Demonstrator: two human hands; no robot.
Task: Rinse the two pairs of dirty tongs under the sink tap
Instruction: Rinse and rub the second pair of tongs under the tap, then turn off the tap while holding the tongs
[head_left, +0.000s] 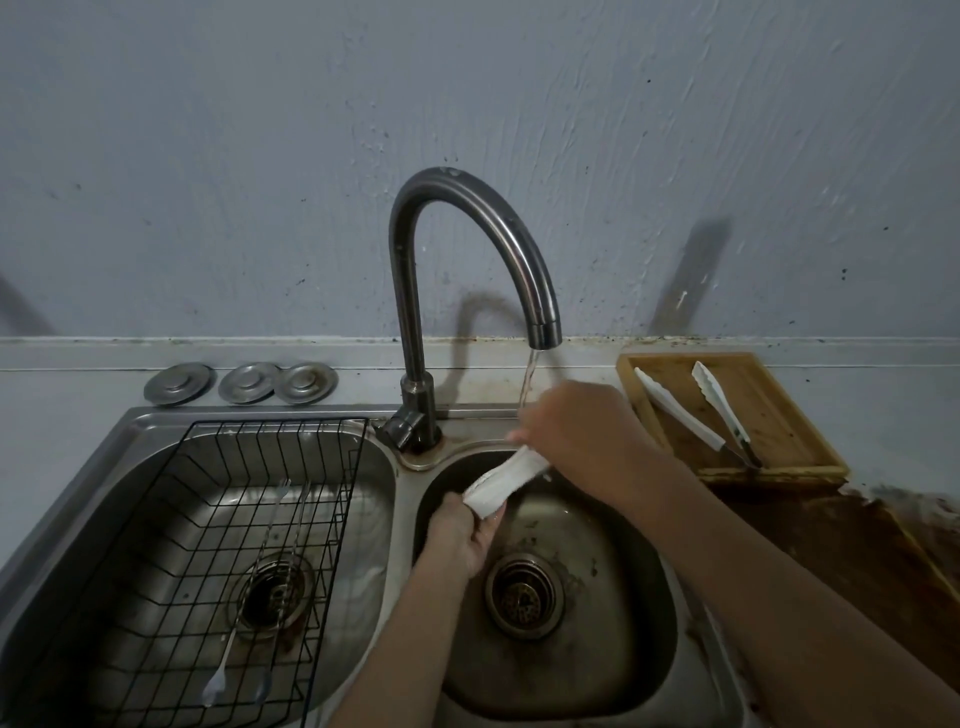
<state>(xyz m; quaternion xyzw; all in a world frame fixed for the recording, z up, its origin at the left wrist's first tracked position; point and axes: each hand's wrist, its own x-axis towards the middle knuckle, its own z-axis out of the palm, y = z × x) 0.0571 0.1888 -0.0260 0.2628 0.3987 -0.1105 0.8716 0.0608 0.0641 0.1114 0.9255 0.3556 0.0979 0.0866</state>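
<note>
One pair of white tongs (504, 480) is held over the right sink basin (613, 613), below the running tap (540, 322). My left hand (462, 535) grips its lower end, and my right hand (576, 426) closes over its upper end, where the water stream lands. A second pair of white tongs (701, 410) lies spread open on a wooden tray (769, 405) to the right of the sink.
The left basin (358, 488) holds a black wire rack (218, 519) with a long spoon and skewers in it. Three metal drain covers (244, 383) sit on the counter behind it. A wet brown counter (857, 545) stretches at the right.
</note>
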